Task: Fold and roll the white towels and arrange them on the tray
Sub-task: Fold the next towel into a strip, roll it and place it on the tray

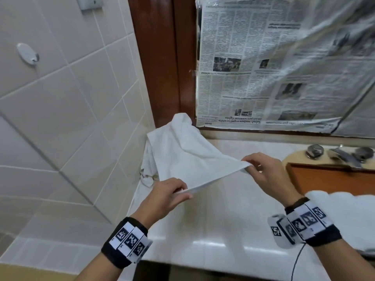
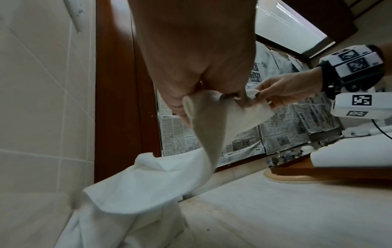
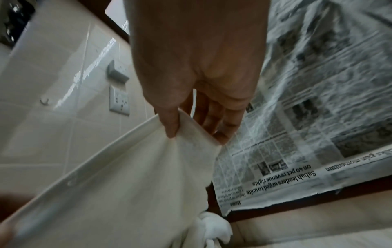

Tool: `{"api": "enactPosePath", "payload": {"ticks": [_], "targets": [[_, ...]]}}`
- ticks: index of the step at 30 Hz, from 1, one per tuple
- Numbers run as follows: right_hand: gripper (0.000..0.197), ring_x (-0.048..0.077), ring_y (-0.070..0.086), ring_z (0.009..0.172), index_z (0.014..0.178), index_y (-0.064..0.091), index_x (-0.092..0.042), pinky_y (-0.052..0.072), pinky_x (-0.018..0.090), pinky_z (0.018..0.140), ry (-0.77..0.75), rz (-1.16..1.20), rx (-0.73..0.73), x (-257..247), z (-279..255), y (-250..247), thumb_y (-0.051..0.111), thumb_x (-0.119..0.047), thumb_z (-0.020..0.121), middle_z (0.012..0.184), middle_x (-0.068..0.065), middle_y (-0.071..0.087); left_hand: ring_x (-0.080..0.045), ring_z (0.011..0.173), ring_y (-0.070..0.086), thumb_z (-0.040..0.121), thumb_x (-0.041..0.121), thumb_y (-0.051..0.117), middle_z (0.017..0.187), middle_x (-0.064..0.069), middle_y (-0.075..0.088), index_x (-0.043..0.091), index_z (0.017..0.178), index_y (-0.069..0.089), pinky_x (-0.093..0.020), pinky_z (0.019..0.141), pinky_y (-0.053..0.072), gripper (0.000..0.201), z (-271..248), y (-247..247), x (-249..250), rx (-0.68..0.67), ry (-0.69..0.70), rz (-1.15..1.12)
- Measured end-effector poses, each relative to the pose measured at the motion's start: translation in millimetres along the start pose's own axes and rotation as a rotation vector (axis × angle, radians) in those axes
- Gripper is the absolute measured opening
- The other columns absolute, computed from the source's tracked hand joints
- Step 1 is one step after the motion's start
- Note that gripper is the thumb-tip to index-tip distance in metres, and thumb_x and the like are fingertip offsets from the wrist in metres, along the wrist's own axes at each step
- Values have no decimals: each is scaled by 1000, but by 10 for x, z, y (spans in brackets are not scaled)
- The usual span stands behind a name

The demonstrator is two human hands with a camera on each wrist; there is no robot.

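A white towel [image 1: 188,159] hangs stretched above the pale counter [image 1: 223,230], its far end draped over a heap of white towels [image 1: 151,157] in the back left corner. My left hand [image 1: 178,192] pinches its near left corner, and my right hand [image 1: 250,164] pinches the right corner. The left wrist view shows the towel [image 2: 148,181] falling from my left hand [image 2: 212,99] down to the heap. In the right wrist view my thumb and fingers [image 3: 171,127] clamp the towel [image 3: 127,184] edge. A brown wooden tray [image 1: 328,179] lies at the right, with a white towel [image 1: 349,216] on its near part.
A tiled wall [image 1: 60,118] closes the left side. Newspaper [image 1: 274,67] under plastic sheeting covers the mirror behind the counter. A chrome tap [image 1: 343,157] and knobs stand behind the tray. A wall hook [image 1: 28,54] sticks out at upper left.
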State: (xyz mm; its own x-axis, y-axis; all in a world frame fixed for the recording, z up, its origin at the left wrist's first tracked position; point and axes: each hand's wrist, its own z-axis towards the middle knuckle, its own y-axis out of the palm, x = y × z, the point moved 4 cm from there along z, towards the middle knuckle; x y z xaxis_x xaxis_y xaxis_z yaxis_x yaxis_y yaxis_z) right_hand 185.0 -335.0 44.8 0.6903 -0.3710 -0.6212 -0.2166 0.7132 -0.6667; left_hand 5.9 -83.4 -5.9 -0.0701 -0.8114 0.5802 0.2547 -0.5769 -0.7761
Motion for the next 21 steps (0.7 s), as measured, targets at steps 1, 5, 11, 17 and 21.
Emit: {"api": "enactPosePath", "payload": {"ticks": [1, 5, 11, 17, 21], "targets": [[16, 8, 61, 80, 92, 71, -17, 49, 22, 67, -3, 8, 17, -100, -115, -83, 66, -1, 88, 87, -9, 68, -5, 72, 54, 88, 57, 65, 75, 15, 56, 28, 88, 67, -17, 63, 38, 29, -79, -13, 22, 10, 18, -22], [15, 12, 62, 75, 92, 72, -18, 44, 23, 62, -4, 39, 116, -483, -557, -480, 65, -5, 92, 84, -11, 69, -3, 77, 60, 90, 54, 63, 80, 15, 63, 29, 88, 72, -20, 66, 43, 27, -376, -211, 203, 79, 91, -55], [9, 26, 60, 70, 91, 72, -15, 45, 38, 59, 77, 293, 206, -673, -994, -932, 64, -10, 92, 78, 1, 69, -14, 66, 56, 90, 42, 65, 75, 7, 61, 30, 88, 74, -25, 58, 42, 15, -637, -447, 566, 238, 102, -140], [5, 14, 66, 79, 91, 72, -18, 50, 29, 69, 182, 251, 52, -57, -994, -319, 68, -15, 92, 85, -6, 72, -12, 74, 59, 87, 52, 58, 76, 7, 61, 38, 85, 71, -22, 62, 43, 19, -385, 103, 264, 183, -81, -131], [12, 10, 65, 92, 100, 73, -15, 42, 13, 76, 307, 171, -51, 498, -943, 368, 70, -18, 89, 98, -4, 72, -12, 83, 60, 87, 51, 58, 84, 5, 65, 26, 91, 76, -27, 73, 45, 31, -51, 710, -258, 34, -310, 44]]}}
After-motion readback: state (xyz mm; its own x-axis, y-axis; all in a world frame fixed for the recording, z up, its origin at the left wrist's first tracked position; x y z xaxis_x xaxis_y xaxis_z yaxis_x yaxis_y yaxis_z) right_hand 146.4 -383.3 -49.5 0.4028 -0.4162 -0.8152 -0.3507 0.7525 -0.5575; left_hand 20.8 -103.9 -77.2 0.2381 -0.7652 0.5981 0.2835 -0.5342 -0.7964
